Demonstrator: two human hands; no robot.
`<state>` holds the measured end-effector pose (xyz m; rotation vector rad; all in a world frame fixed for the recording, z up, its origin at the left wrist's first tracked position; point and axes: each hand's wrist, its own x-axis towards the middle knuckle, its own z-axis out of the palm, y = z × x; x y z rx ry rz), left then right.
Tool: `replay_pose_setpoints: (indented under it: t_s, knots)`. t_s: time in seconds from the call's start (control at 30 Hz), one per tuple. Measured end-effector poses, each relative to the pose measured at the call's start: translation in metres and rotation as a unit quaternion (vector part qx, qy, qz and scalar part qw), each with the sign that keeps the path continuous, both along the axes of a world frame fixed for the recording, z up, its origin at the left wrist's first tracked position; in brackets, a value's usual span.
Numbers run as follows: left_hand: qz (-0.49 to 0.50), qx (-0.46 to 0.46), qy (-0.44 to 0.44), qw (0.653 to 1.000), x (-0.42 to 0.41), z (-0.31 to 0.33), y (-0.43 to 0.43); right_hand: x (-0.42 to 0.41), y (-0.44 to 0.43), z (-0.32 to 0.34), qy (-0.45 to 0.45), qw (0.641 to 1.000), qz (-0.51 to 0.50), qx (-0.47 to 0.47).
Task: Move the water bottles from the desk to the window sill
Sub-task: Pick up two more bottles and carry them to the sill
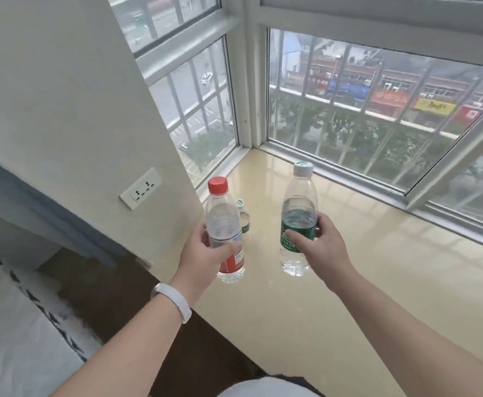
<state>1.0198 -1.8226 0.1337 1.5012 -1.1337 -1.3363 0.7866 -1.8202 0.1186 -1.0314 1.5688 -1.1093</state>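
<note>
My left hand (pixel 205 255) grips a clear bottle with a red cap and red label (pixel 222 222), upright over the near left part of the cream window sill (pixel 349 253). My right hand (pixel 316 242) grips a clear bottle with a white cap and green label (pixel 299 209), also upright, its base at or just above the sill. Behind the red-capped bottle stands a third small bottle with a green label (pixel 244 217) on the sill, mostly hidden.
Barred windows (pixel 363 116) close the sill at the back and left. A white wall with a socket (pixel 141 189) juts out on the left. Dark floor (pixel 148 282) and a white patterned bedcover (pixel 19 339) lie below left.
</note>
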Motion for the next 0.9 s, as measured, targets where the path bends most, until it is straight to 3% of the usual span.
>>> replay_pose_setpoints:
  t_s: [0.57, 0.9]
  knots:
    - [-0.128, 0.047, -0.047, 0.990, -0.062, -0.047, -0.073, -0.051, -0.002, -0.030, 0.021, 0.994, -0.090, 0.062]
    - [-0.196, 0.087, -0.070, 0.974, -0.071, -0.124, -0.115, -0.024, -0.017, -0.094, 0.077, 0.976, -0.136, 0.149]
